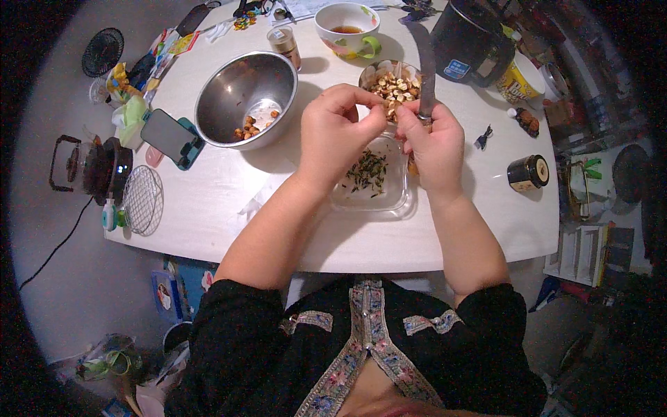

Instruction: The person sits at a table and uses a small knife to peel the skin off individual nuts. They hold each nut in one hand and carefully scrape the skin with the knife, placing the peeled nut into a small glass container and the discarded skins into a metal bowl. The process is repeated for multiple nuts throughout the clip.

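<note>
My left hand (336,135) pinches a small piece of seed (392,110) between thumb and forefinger; the fingers hide most of it. Against its other side rests the thumb of my right hand (435,143), which also grips a knife (427,68) with its blade pointing away from me. Just beyond my fingers stands a bowl (367,75) heaped with split cream-and-brown seeds (398,88), probably lotus seeds. Under my hands is a square glass container (372,206) with small dark-green shoots (367,172) inside. To the left, a tilted-looking steel bowl (213,88) contains several whole brown seeds (247,129).
Beyond the bowls stand a lidded jar (285,47) and a floral cup (333,44) of brown liquid. A black container (469,41), a yellow paper tub (521,78) and a dark jar (528,173) are on the right. A phone (169,133) and wire rack (141,200) lie left.
</note>
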Demonstrator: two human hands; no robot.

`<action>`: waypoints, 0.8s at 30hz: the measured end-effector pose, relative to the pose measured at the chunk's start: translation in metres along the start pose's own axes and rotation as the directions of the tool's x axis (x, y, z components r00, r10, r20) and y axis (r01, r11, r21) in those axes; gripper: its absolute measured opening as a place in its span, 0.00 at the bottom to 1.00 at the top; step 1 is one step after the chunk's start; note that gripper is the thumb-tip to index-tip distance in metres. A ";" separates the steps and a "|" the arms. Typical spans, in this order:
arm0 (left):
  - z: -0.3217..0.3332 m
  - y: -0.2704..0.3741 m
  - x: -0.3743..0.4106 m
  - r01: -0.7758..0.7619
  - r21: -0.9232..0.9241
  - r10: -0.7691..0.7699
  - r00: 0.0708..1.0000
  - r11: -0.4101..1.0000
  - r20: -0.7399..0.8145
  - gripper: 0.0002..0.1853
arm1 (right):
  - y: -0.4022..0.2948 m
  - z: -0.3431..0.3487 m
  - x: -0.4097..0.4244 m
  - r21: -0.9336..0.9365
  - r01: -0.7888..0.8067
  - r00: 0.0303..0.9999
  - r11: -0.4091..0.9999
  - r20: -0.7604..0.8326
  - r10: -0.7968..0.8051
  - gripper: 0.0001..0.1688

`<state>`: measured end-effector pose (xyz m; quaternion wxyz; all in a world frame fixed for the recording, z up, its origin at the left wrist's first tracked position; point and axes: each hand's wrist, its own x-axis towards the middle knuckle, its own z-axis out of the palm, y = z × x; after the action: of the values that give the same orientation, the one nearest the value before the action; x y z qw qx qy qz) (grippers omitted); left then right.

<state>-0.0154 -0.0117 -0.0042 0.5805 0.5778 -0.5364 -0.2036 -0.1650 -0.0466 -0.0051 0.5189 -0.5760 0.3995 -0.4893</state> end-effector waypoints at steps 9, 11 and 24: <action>-0.042 0.017 0.014 -0.131 0.060 0.077 0.831 0.990 0.551 0.01 | 0.010 -0.023 0.033 -0.007 -0.005 0.998 1.000 -0.056 0.005 0.08; -0.041 0.005 0.011 -0.273 0.019 0.205 0.765 0.962 0.611 0.03 | 0.010 -0.022 0.032 0.010 -0.012 0.998 1.000 -0.057 0.013 0.09; -0.014 0.016 0.011 0.618 -0.601 -0.381 0.786 0.507 0.487 0.42 | 0.005 0.006 -0.007 -0.087 0.443 0.884 0.892 0.207 -0.419 0.17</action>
<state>-0.0054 -0.0109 0.0180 0.5899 0.3879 -0.2941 -0.6443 -0.1606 -0.0396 -0.0107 0.3923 -0.7258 0.2431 -0.5101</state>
